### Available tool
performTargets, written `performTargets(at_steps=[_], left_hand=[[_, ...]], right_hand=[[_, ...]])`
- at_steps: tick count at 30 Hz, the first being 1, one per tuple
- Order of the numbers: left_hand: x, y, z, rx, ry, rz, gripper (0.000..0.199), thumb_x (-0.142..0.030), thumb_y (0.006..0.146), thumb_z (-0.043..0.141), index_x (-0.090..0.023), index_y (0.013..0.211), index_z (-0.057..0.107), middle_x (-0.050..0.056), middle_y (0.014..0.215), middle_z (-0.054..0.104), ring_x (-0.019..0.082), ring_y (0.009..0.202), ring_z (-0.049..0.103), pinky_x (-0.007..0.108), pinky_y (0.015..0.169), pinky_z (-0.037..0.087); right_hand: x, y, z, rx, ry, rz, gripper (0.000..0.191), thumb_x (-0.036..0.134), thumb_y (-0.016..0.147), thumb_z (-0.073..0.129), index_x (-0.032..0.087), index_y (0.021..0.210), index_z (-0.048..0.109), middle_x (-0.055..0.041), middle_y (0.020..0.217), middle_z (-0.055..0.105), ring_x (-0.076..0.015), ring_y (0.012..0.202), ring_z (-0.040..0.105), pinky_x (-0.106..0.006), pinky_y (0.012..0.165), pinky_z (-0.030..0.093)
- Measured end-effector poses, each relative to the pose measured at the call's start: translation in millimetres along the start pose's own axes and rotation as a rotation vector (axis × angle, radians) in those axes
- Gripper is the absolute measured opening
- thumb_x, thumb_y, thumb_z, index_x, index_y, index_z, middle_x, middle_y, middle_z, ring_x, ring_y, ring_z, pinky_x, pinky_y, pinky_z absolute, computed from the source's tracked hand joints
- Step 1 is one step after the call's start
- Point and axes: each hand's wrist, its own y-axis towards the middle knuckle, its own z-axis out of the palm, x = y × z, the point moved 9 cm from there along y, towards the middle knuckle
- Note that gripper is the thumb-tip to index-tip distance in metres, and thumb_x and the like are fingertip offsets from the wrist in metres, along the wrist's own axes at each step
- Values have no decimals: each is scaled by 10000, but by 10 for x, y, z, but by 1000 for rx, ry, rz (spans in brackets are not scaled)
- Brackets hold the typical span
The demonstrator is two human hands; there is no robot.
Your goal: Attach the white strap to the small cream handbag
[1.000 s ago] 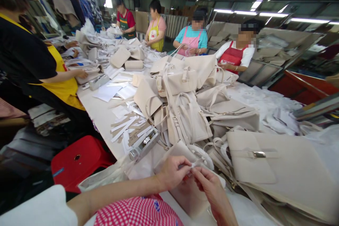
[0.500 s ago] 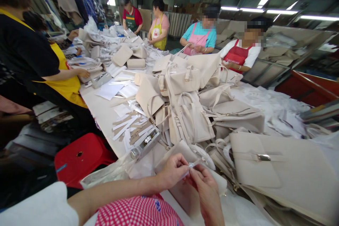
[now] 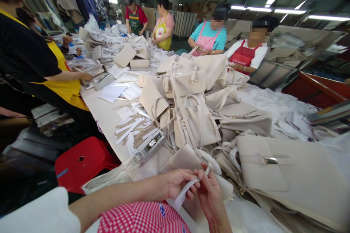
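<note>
In front of my checked apron, my two hands meet over a beige bag. My left hand (image 3: 176, 182) has its fingers closed on a thin white strip (image 3: 183, 196), which hangs down toward the apron; I cannot tell whether it is paper or film. Pinched in my right hand (image 3: 212, 194) is a narrow beige strap (image 3: 207, 171), its end poking up between the fingers. The fingertips of both hands touch or nearly touch. Below them lies the beige bag (image 3: 188, 209), partly covered by my hands.
Beige handbags (image 3: 195, 120) pile up across the table. A tape dispenser (image 3: 150, 147) stands left of my hands beside white and brown paper strips (image 3: 133, 131). A flap bag (image 3: 262, 164) lies right. A red stool (image 3: 84, 162) stands at the left, and several co-workers surround the table.
The white strip now hangs long and visible below my left fingers; before, only a small bit showed. My right fingers have risen slightly, with the beige strap's end now showing.
</note>
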Motion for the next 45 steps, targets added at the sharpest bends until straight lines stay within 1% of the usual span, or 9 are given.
performTargets(at_steps=[9,18,22,24,28,31,35,39,45], left_hand=[[-313,-125,-43,-242,340,546,419,-353,590,856,-157,797,549,-13,643,653,132,585,622,269,622,482],[-162,-152,-182,-111,496,403,469,-438,573,870,-146,790,575,14,717,696,147,636,636,281,644,471],[-102,-280,-342,-80,556,304,441,-426,554,859,-151,782,600,17,680,709,157,605,639,301,641,482],[-132,-347,-376,-83,560,307,426,-418,560,851,-159,776,591,11,681,708,150,606,637,292,643,476],[-223,-458,-283,-50,627,320,401,-425,601,838,-159,782,597,1,689,694,142,630,628,283,663,465],[-342,-571,-138,-18,720,356,365,-431,664,816,-141,799,641,28,766,707,137,671,614,273,680,455],[-742,-812,-69,-113,743,598,373,-509,811,699,-155,922,667,53,886,712,185,828,646,324,813,485],[-1212,-1082,-7,-144,719,934,540,-589,898,568,-209,1281,564,105,1229,649,272,1195,567,414,1042,394],[-1557,-1224,334,-70,853,1058,732,-639,885,550,-194,1454,423,137,1374,568,311,1309,484,451,1138,302]], right_hand=[[-64,-40,-102,-7,0,56,608,475,700,839,276,1240,641,-101,1180,726,-264,1054,690,-360,798,586],[240,-286,-147,102,-601,0,533,578,668,804,223,1063,754,-100,1008,769,-296,962,713,-379,860,574],[908,-393,-521,-230,-1081,-264,487,683,749,638,241,915,755,-77,921,767,-270,857,712,-329,793,569],[1087,-376,-348,-244,-1209,-397,516,675,791,566,235,995,743,-90,982,760,-272,876,705,-361,833,557],[833,-175,466,199,-1314,-369,556,530,816,586,217,1270,665,-102,995,753,-276,901,686,-418,861,529],[745,-74,759,304,-1089,-143,639,511,770,686,213,1331,616,-68,858,740,-238,794,667,-389,778,535],[956,-125,817,201,-297,107,537,582,766,707,233,1175,691,-65,898,737,-195,808,682,-360,810,543],[1190,-311,869,71,89,15,406,578,791,652,267,1034,748,-121,1072,735,-264,1070,667,-502,1010,472],[1113,-809,1274,121,126,-53,340,572,820,613,303,939,784,-118,1266,680,-333,1296,537,-604,1118,338]])
